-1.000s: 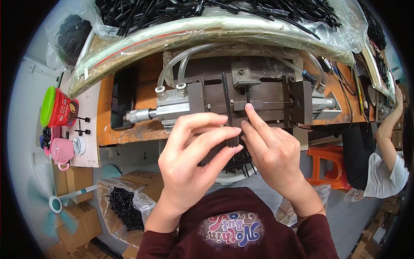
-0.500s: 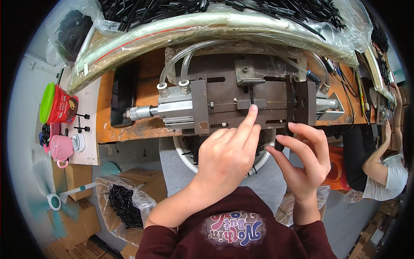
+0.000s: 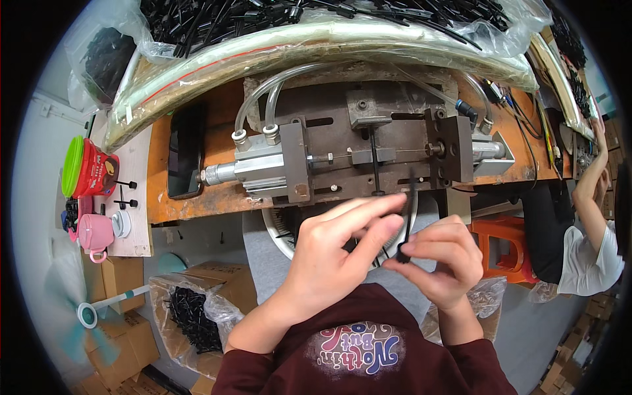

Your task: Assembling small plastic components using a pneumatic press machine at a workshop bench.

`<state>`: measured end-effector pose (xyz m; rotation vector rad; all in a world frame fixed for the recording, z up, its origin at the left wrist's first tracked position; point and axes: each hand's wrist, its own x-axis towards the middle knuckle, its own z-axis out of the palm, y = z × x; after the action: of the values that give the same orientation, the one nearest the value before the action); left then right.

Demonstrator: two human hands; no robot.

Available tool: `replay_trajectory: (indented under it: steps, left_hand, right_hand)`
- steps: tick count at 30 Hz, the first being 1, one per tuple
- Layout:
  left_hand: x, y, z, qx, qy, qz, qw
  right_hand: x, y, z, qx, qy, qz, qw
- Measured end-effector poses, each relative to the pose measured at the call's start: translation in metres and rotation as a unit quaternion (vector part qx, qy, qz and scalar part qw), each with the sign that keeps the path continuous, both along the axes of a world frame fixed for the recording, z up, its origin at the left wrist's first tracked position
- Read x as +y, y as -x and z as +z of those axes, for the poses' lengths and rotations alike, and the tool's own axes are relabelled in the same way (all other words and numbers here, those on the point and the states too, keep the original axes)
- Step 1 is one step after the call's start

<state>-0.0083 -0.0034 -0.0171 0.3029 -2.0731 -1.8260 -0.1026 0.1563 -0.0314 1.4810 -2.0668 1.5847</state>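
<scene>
Black strip (image 3: 409, 217) pinched upright in right hand (image 3: 438, 260) fingers, left hand (image 3: 336, 257) fingers spread alongside

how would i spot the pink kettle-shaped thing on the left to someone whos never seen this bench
Start at the orange workbench and go to the pale shelf at its left end. Below the red tub with a green lid sits the pink toy kettle, the only pink, handled item there.
</scene>
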Motion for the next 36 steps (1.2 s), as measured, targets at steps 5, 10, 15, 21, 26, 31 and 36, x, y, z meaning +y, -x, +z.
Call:
replay_trajectory:
  steps: [5, 10, 15, 21, 26, 31, 36]
  left_hand:
    - [0.000, -0.011, 0.003, -0.039, -0.204, -0.069, 0.976]
    - [0.001, -0.023, 0.015, -0.041, -0.087, -0.092, 0.991]
    - [0.004, -0.027, 0.014, -0.061, -0.060, -0.089, 0.992]
    - [0.012, -0.040, 0.011, -0.057, -0.148, -0.052, 0.986]
    - [0.010, -0.035, 0.007, -0.065, -0.158, -0.044, 0.984]
    - [0.009, -0.033, 0.007, -0.060, -0.150, -0.056, 0.985]
    - [0.011, -0.034, 0.006, -0.049, -0.148, -0.051, 0.986]
  right_hand:
    - [0.000, 0.001, 0.007, -0.053, 0.003, 0.069, 0.996]
    - [-0.011, 0.012, 0.015, -0.405, 0.039, 0.134, 0.904]
    - [-0.017, 0.010, 0.021, -0.430, -0.003, 0.101, 0.897]
    - [-0.014, 0.020, 0.011, -0.480, 0.117, 0.051, 0.868]
    - [-0.016, 0.003, 0.011, -0.553, 0.092, 0.115, 0.820]
    - [-0.017, -0.003, 0.013, -0.560, 0.098, 0.115, 0.815]
    - [-0.018, -0.003, 0.012, -0.562, 0.105, 0.115, 0.812]
